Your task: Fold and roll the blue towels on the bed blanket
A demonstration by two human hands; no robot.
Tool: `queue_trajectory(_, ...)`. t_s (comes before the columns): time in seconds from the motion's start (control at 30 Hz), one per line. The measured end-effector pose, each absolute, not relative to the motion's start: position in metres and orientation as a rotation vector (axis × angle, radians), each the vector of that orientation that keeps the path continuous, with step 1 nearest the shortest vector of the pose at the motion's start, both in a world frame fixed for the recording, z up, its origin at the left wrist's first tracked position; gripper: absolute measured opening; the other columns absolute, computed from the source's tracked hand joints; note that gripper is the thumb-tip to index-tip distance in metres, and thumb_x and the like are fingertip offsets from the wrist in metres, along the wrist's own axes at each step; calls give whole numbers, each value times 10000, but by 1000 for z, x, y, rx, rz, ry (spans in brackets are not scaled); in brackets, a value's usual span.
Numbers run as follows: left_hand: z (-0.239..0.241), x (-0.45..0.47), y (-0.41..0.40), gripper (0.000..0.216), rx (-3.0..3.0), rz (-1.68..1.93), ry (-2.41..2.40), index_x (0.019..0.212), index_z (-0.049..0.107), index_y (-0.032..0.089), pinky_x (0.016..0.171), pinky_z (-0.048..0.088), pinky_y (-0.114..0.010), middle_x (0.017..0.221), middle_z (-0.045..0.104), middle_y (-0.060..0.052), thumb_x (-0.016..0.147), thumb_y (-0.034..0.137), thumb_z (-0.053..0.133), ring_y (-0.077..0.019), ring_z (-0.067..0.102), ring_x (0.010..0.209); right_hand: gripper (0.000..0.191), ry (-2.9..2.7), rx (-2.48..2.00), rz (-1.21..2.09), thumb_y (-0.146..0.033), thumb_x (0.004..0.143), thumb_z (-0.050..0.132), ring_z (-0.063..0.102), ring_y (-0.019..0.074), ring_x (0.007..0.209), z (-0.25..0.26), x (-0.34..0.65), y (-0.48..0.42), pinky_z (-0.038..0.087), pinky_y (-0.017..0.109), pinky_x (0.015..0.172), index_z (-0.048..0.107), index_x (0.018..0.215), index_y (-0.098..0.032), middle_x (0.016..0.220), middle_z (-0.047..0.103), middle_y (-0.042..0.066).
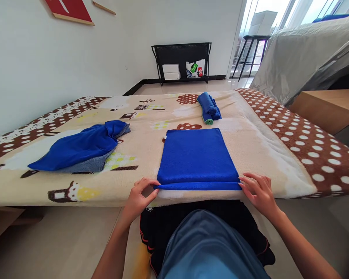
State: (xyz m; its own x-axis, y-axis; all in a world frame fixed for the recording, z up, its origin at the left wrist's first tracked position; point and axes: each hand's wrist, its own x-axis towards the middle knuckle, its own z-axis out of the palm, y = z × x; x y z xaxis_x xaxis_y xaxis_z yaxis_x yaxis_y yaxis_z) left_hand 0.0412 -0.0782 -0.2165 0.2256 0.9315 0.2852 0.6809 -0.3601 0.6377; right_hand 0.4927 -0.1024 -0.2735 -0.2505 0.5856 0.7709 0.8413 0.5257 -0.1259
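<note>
A blue towel (196,155) lies spread on the bed close to its front edge, with a narrow strip turned over along the near side. My left hand (141,195) pinches the left end of that strip between thumb and fingers. At the opposite end, my right hand (257,192) grips the strip's right corner the same way. Farther back are rolled blue towels (208,106), one showing a green edge. A loose, crumpled pile of blue and grey towels (81,147) rests to the left.
The bed carries a cream patterned blanket (145,151) with a brown dotted border (314,151). A black rack (182,58) stands by the far wall. On the right are a plastic-covered bulky object (302,58), a cardboard box (325,108) and a black stool (251,54).
</note>
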Motion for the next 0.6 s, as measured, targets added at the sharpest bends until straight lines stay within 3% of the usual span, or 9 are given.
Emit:
queue_trajectory(0.17, -219, 36, -80, 158, 2110, 925, 1485, 972, 707, 241, 933, 451, -365, 997, 731, -24, 889, 361, 645, -216, 646, 992, 419, -2104, -1087, -392, -64, 911, 595, 651, 209, 1054, -277, 494, -105, 438, 401, 930, 661, 1245, -308, 1191, 674, 66)
queue_trajectory(0.33, -223, 33, -80, 187, 2077, 938, 1478, 991, 709, 238, 936, 454, -377, 1004, 731, -40, 890, 387, 660, -221, 641, 996, 423, -2146, -1109, -317, -230, 896, 679, 630, 257, 1107, -279, 499, -109, 448, 440, 951, 637, 1314, -275, 1267, 635, 104)
queue_trajectory(0.6, -219, 38, -79, 201, 1951, 984, 1492, 951, 678, 205, 793, 489, -313, 932, 708, -46, 892, 390, 626, -189, 635, 854, 151, -2085, -1165, -181, -231, 969, 566, 598, 242, 1083, -265, 498, -91, 419, 422, 918, 696, 1044, -235, 1207, 640, 89)
